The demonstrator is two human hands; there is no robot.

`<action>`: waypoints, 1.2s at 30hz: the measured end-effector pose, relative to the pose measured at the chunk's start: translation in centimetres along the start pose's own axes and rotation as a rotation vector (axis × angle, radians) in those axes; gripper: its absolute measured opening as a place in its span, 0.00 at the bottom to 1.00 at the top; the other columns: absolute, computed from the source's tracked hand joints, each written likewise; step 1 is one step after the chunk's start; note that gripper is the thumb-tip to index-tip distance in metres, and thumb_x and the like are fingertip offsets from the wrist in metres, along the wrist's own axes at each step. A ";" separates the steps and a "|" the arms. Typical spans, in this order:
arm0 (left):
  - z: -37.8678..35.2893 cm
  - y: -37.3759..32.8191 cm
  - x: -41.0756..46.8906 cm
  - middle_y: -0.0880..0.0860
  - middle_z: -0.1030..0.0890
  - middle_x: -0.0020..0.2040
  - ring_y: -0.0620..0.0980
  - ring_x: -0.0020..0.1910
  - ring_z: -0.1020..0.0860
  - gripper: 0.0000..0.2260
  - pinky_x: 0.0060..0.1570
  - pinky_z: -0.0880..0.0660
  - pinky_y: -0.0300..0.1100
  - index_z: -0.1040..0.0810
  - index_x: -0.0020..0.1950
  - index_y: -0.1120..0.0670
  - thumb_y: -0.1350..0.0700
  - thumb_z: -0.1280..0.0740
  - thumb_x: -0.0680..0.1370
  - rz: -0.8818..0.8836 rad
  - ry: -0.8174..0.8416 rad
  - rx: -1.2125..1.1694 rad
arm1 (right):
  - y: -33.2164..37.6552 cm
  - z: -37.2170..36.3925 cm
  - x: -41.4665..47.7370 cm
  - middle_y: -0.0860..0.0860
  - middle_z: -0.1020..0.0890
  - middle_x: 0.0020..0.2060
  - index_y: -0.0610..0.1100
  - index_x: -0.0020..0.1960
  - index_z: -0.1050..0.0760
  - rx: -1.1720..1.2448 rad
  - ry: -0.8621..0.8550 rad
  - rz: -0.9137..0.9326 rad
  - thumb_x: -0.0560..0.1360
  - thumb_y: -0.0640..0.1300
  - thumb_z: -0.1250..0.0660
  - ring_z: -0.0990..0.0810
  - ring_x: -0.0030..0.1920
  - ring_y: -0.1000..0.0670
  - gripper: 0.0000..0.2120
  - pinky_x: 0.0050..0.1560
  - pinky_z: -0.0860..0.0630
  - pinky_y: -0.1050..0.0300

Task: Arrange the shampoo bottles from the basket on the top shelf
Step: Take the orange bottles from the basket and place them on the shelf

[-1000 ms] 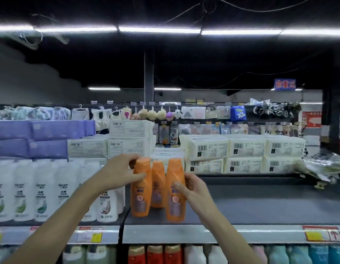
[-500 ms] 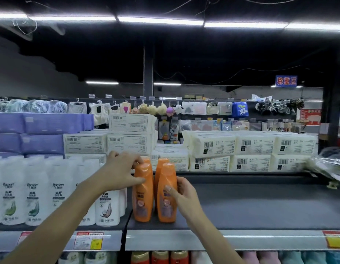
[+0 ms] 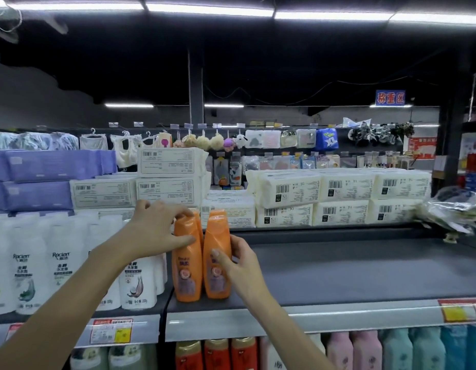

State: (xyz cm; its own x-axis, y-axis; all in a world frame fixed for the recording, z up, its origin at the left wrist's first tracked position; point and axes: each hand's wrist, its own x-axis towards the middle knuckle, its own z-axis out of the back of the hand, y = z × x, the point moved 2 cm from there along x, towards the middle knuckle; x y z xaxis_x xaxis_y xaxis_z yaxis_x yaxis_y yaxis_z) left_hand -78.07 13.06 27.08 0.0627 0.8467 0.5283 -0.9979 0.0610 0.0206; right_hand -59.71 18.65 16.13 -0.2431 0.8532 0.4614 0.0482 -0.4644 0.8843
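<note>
Left hand (image 3: 156,231): forearm raised from the lower left, fingers curled over the cap of the left orange shampoo bottle (image 3: 187,279), thumb across its front. Right hand (image 3: 239,265): reaches up from below and grips the right orange shampoo bottle (image 3: 218,236), thumb on the label. Both bottles stand upright, touching, near the front edge of the top shelf (image 3: 351,268), just beside the white Racien shampoo bottles (image 3: 60,263).
</note>
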 end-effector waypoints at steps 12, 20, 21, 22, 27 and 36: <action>2.6 -10.6 -6.7 0.39 0.18 0.55 0.39 0.56 0.21 0.20 0.51 0.29 0.38 0.21 0.59 0.36 0.31 0.34 0.70 0.008 -0.291 -0.939 | 5.8 7.3 -6.8 0.59 0.18 0.58 0.54 0.63 0.25 0.055 -0.237 0.126 0.76 0.64 0.37 0.22 0.60 0.62 0.21 0.60 0.26 0.63; -0.9 -19.0 -8.5 0.43 0.18 0.59 0.44 0.63 0.21 0.25 0.68 0.29 0.57 0.22 0.57 0.41 0.33 0.33 0.63 0.093 -0.090 -1.442 | 8.6 15.8 -13.8 0.56 0.19 0.58 0.53 0.61 0.26 0.096 -0.357 0.008 0.75 0.63 0.40 0.22 0.63 0.56 0.21 0.70 0.29 0.48; -1.5 -19.9 -8.8 0.43 0.18 0.59 0.45 0.63 0.21 0.25 0.69 0.29 0.58 0.22 0.57 0.41 0.33 0.32 0.63 0.105 -0.076 -1.482 | 8.6 16.9 -14.5 0.54 0.19 0.58 0.53 0.60 0.27 0.097 -0.373 -0.014 0.72 0.63 0.43 0.22 0.63 0.55 0.22 0.70 0.30 0.47; -2.1 -20.7 -9.0 0.43 0.18 0.59 0.46 0.63 0.21 0.26 0.69 0.30 0.58 0.22 0.57 0.41 0.33 0.32 0.62 0.114 -0.066 -1.513 | 8.7 17.8 -15.2 0.53 0.20 0.59 0.53 0.59 0.27 0.092 -0.381 -0.032 0.69 0.62 0.45 0.23 0.64 0.54 0.23 0.71 0.30 0.46; -5.5 -26.2 -11.3 0.42 0.18 0.60 0.45 0.64 0.22 0.34 0.69 0.30 0.57 0.21 0.57 0.40 0.24 0.28 0.56 0.151 0.076 -1.590 | 7.0 22.0 -20.4 0.53 0.21 0.62 0.53 0.61 0.27 0.084 -0.459 -0.138 0.63 0.66 0.45 0.24 0.66 0.54 0.31 0.70 0.30 0.51; -9.9 -36.9 -15.3 0.44 0.20 0.58 0.46 0.62 0.23 0.19 0.71 0.32 0.56 0.24 0.53 0.44 0.40 0.37 0.65 0.335 0.388 -1.610 | 3.7 28.5 -27.8 0.45 0.26 0.69 0.40 0.74 0.34 0.144 -0.600 -0.424 0.73 0.58 0.47 0.29 0.71 0.48 0.34 0.69 0.32 0.52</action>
State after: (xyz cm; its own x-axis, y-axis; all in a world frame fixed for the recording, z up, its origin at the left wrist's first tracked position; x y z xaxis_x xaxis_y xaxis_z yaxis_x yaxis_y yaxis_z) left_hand -42.02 3.07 9.82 0.1105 0.9888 0.1003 0.0454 0.0958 -0.9944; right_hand -25.17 -0.04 8.66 0.2989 0.9543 0.0025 0.2038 -0.0664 0.9768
